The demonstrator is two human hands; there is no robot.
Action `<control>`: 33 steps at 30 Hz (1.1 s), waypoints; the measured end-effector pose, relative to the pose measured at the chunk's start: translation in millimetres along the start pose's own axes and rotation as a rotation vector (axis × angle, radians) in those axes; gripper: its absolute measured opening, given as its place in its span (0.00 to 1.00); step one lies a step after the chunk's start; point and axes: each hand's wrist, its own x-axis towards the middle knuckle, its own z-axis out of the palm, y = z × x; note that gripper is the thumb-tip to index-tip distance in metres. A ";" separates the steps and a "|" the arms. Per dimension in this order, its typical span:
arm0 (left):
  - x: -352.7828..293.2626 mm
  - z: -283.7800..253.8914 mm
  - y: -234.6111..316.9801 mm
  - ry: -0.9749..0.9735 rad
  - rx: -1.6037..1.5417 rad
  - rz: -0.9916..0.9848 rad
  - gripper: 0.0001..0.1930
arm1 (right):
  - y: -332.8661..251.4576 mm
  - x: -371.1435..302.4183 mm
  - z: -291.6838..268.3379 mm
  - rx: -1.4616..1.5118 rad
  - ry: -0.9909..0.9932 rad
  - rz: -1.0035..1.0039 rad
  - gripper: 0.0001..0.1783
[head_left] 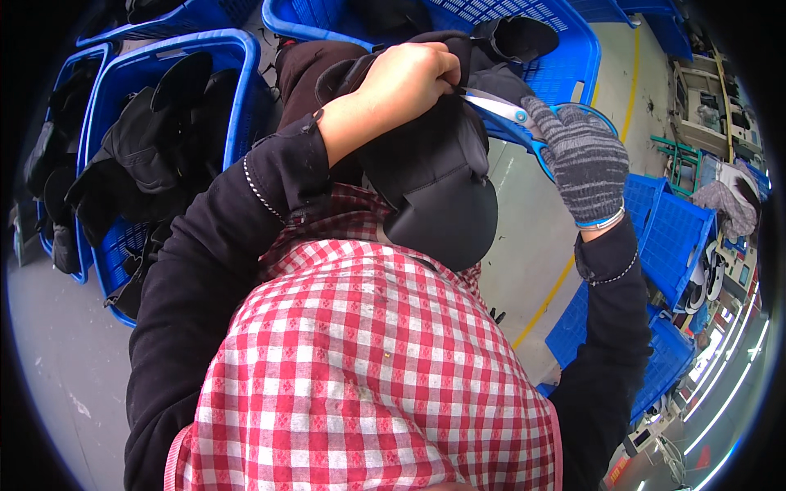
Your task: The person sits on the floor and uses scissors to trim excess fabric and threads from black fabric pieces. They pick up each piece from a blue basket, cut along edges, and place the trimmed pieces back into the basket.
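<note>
Evidently a hand-trimming scene, seen from above and catalogued by the clock face from the middle of the view.

Item: cap [446,209], black, between 12 and 1 o'clock, over the lap, brim toward the wearer.

Item: left hand [413,78], bare, at 12 o'clock. Fingers curled in a closed pinch on dark material at the cap's far edge; whether a thread was caught there could not be told.

Item: right hand [583,159], at 2 o'clock, in a grey striped glove [596,176]. Closed around the scissors [501,109], blue-handled, points toward 11 o'clock and just beside the left fingertips; the spread of the blades could not be told.

Item: side basket [251,65], blue, at 10 o'clock, holding black caps [143,143].

Item: top basket [591,57], blue, at 1 o'clock, also with dark pieces.

Item: apron [368,360], red-and-white check, at 6 o'clock.

Step, as judged: snipping at the pinched spot. The next move called for a steady pinch and blades kept clear of fingers and cloth.
</note>
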 end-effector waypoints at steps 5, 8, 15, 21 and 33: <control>-5.1 3.3 -0.2 0.029 0.029 0.024 0.07 | -7.3 9.5 0.9 -0.085 -0.058 0.001 0.24; -3.6 6.9 -0.6 0.045 0.078 0.092 0.06 | -10.1 12.4 3.0 -0.134 -0.050 -0.013 0.23; 3.3 12.3 -2.0 0.181 0.214 0.196 0.04 | -12.5 20.4 4.8 -0.068 -0.084 -0.010 0.19; 4.6 12.4 -5.9 0.190 0.183 0.159 0.04 | -12.8 30.9 5.6 -0.040 -0.052 -0.043 0.17; 5.5 9.7 -16.0 0.171 -0.002 0.077 0.05 | -7.0 38.4 18.5 -0.076 -0.033 -0.076 0.19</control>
